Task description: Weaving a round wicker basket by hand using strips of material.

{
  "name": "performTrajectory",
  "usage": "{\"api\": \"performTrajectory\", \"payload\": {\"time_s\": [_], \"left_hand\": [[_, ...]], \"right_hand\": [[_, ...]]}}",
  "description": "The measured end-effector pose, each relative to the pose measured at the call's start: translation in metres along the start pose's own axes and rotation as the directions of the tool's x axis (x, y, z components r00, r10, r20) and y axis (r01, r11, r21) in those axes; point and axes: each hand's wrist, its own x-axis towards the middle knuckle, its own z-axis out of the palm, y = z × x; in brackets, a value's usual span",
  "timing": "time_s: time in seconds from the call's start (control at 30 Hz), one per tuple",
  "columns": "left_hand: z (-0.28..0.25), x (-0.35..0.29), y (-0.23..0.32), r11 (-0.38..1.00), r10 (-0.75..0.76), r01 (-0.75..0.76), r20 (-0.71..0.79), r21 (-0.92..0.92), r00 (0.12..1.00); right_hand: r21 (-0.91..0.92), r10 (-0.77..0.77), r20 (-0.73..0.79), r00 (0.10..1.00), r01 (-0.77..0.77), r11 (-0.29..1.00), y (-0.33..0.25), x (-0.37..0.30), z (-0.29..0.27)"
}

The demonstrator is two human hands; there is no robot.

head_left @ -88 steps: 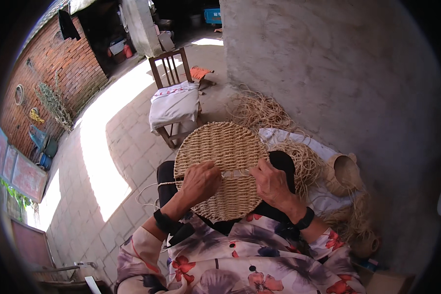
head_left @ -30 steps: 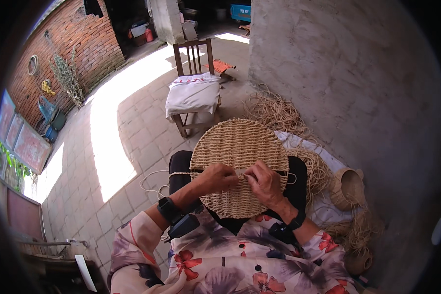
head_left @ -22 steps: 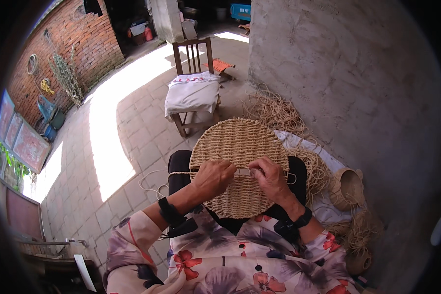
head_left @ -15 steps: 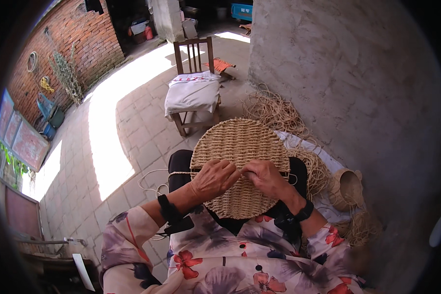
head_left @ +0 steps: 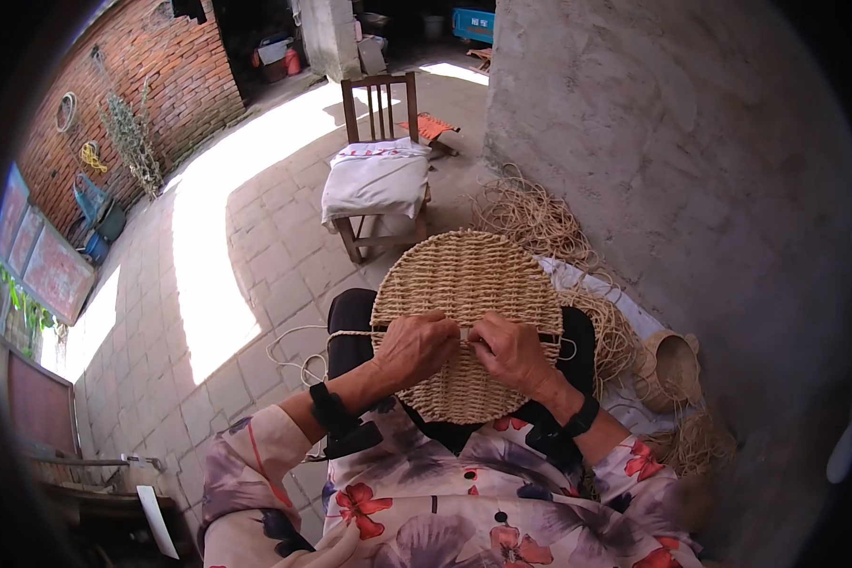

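A round straw mat (head_left: 473, 270), tightly woven from twisted cord, rests across my lap. A narrow gap through its middle shows dark fabric beneath. My left hand (head_left: 415, 346) is closed at this gap, with its fingertips pinching straw cord. Facing it a short way off, my right hand (head_left: 511, 350) also pinches at the gap, thumb and forefinger together; the strand in them is mostly hidden. A pale straw cord (head_left: 352, 333) runs along the gap at the mat's left edge and loops loosely beside my knee. A small cord loop (head_left: 568, 348) sticks out on the right.
Tangled straw cord (head_left: 540, 218) lies by the grey wall (head_left: 682, 142), with more on a white cloth (head_left: 642, 312) at my right. A woven basket (head_left: 670, 364) lies there on its side. Ahead stands a wooden chair (head_left: 377, 199) with a white cloth over its seat.
My hands have moved slightly apart; a small space now shows between their fingertips over the gap. The mat stays in place on my lap.
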Motion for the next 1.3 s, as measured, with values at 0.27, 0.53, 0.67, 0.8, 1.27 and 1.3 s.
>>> {"api": "performTrajectory", "payload": {"time_s": [0.27,0.53,0.67,0.8,1.27,1.3], "left_hand": [[0.004,0.000,0.003,0.999,-0.025,0.028,-0.076,0.030,0.997],[0.005,-0.003,0.001,0.960,0.242,-0.209,-0.176,0.186,0.954],[-0.010,-0.010,0.007,0.996,0.065,-0.054,-0.167,0.073,0.984],[-0.037,-0.039,-0.019,0.935,-0.347,0.351,-0.350,-0.054,0.870],[-0.069,-0.103,-0.087,0.943,-0.304,0.323,-0.180,0.086,0.936],[-0.082,-0.119,-0.098,0.900,-0.363,0.407,-0.250,0.155,0.898]], "right_hand": [[0.120,0.047,-0.070,0.996,-0.039,0.992,0.003,0.002,-0.003],[0.123,-0.058,-0.021,0.998,0.060,0.991,0.002,0.009,0.007],[0.027,-0.040,-0.003,0.999,0.040,0.999,-0.001,0.009,0.012],[0.044,-0.067,-0.057,0.996,0.069,0.997,-0.003,0.006,0.010],[0.081,-0.033,-0.044,0.998,0.036,0.996,-0.003,0.004,0.011],[0.090,-0.023,-0.040,0.999,0.026,0.996,-0.003,0.004,0.010]]}}
